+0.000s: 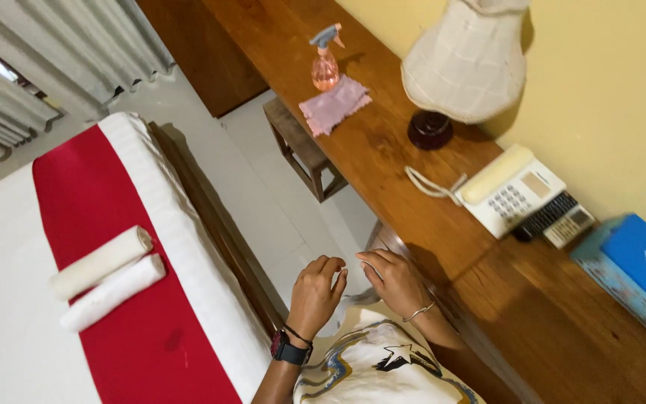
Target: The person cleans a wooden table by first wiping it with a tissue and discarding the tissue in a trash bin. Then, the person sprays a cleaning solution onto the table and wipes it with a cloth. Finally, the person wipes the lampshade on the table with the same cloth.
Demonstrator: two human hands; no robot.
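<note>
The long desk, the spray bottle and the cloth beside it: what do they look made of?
Desk: looks like wood with a glossy brown varnish; grain shows. Spray bottle: seemingly clear pink plastic, see-through, with a bluish trigger head. Cloth: soft pale pink fabric, possibly microfibre; its surface is matte and it lies rumpled.

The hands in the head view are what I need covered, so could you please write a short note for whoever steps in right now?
Left hand: empty, fingers curled, raised beside the bed.
Right hand: empty, fingers bent, at the edge of the desk.
Both hands are close together and touch nothing.
On the desk: spray bottle upright, pink cloth flat beside it; both are far from the hands.
On the bed: two rolled towels lie side by side on the red runner.
Bottle and cloth not yet picked up.
</note>
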